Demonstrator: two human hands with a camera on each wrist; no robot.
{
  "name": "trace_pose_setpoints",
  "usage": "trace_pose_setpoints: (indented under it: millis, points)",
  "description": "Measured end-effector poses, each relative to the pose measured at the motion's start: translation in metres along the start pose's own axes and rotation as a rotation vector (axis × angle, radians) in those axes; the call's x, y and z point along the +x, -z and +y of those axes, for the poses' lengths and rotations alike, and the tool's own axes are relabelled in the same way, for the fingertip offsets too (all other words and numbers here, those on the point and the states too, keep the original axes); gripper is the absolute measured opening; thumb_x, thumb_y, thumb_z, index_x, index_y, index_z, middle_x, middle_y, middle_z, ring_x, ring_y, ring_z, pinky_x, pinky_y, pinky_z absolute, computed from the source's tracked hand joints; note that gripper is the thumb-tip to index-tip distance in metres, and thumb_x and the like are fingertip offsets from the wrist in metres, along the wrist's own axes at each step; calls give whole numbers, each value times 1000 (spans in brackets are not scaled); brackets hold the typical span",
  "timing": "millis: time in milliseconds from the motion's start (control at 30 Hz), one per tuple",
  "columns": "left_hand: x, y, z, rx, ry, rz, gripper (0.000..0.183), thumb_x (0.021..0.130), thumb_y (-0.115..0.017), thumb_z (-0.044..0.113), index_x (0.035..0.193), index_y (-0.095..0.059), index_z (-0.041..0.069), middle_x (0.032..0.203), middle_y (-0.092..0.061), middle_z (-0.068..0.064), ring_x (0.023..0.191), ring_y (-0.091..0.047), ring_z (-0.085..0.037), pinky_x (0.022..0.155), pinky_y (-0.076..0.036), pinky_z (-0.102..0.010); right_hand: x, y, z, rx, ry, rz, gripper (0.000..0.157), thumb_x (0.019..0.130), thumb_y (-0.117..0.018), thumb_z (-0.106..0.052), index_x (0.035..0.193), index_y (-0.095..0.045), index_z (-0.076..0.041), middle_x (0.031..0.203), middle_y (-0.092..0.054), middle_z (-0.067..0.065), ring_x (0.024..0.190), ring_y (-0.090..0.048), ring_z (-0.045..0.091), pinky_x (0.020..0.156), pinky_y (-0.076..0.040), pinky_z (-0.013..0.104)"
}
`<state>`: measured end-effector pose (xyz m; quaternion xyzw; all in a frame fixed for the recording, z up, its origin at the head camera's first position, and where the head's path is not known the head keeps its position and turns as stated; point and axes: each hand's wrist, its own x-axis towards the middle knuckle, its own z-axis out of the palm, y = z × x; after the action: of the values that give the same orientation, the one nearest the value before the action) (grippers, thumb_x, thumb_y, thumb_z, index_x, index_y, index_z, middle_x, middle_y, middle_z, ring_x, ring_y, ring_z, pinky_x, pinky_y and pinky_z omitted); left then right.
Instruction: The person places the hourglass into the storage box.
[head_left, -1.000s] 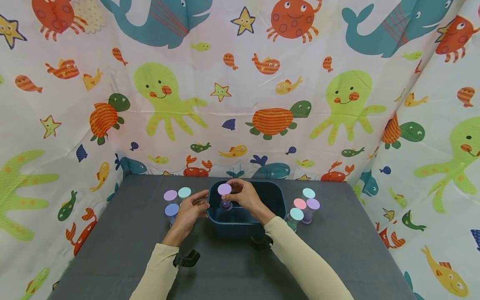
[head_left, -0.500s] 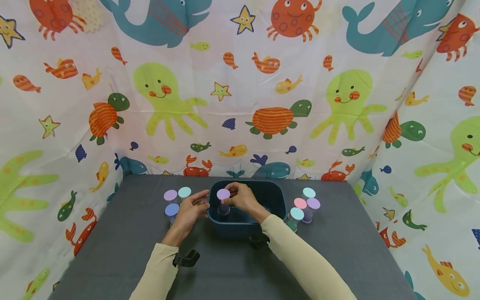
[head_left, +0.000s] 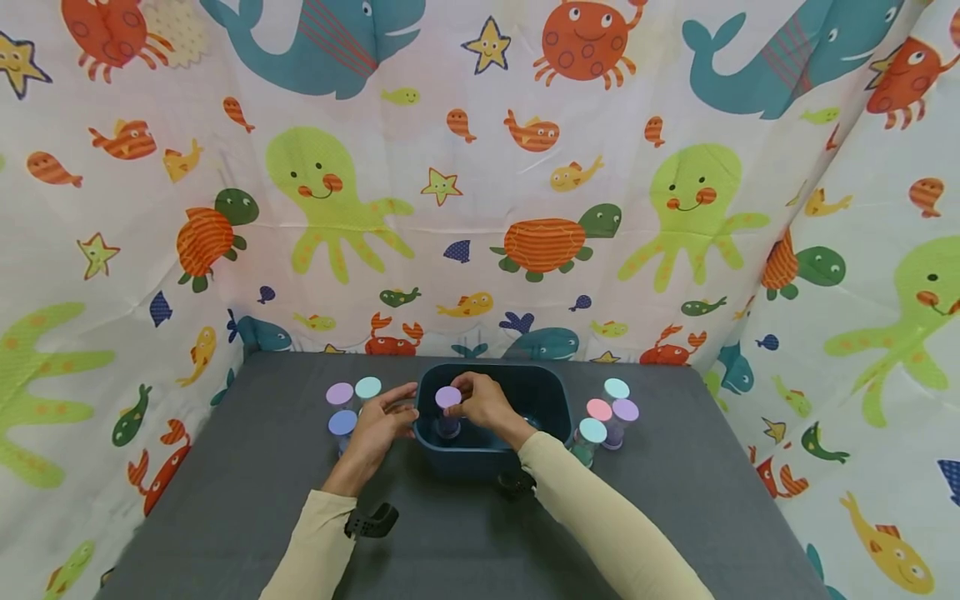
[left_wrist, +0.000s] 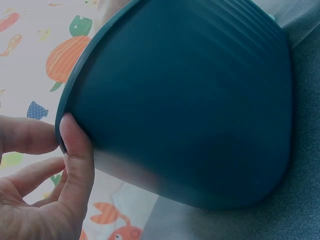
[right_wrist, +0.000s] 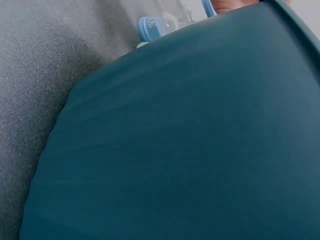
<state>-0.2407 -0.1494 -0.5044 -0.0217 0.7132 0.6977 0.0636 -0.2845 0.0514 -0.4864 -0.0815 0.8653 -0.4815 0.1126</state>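
Note:
A dark teal plastic bin [head_left: 480,463] stands in the middle of the table. My right hand [head_left: 489,402] reaches over it and holds a purple-capped sand timer [head_left: 448,397] by its top, upright inside the bin's left end. My left hand [head_left: 377,427] is at the bin's left side. In the left wrist view its thumb [left_wrist: 77,145] and a finger pinch the rim of the bin. The bin's wall [right_wrist: 175,140] fills most of the right wrist view, so the right hand's hold is hidden there.
Left of the bin stand sand timers with purple [head_left: 340,393], mint [head_left: 368,387] and blue [head_left: 342,423] caps. Several more stand to its right, among them a pink-capped [head_left: 599,409] and a mint-capped one [head_left: 592,431]. A printed cloth [head_left: 480,208] hangs behind the grey table [head_left: 465,550].
My right hand has lowered the purple-capped sand timer further into the bin. My left hand stays at the bin's rim.

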Motion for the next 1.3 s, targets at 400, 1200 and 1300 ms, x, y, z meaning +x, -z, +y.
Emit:
trace_pose_setpoints:
  millis: [400, 1200, 1300]
  points:
    - [1, 2, 3, -15, 8, 22, 47, 92, -61, 4, 138, -56, 12, 136, -57, -13, 108, -59, -29, 69, -56, -26, 6, -4, -3, -80, -4, 20, 40, 80, -81, -11, 115, -62, -3, 108, -68, 16, 88, -60, 22, 91, -54, 42]
    - [1, 0, -6, -13, -10, 13, 47, 92, -62, 3, 137, -56, 11, 136, -57, -16, 100, -61, -20, 69, -56, -27, -14, 14, -3, -94, 59, 0, 54, 82, -80, -18, 130, -57, -9, 128, -63, 11, 118, -60, 28, 102, -49, 45]
    - [1, 0, -5, -21, -15, 8, 47, 91, -62, 3, 137, -56, 10, 136, -56, -17, 102, -60, -22, 69, -56, -26, -21, 24, -5, -53, 78, 13, 52, 84, -77, -20, 131, -57, -11, 131, -62, 9, 123, -58, 27, 102, -48, 47]
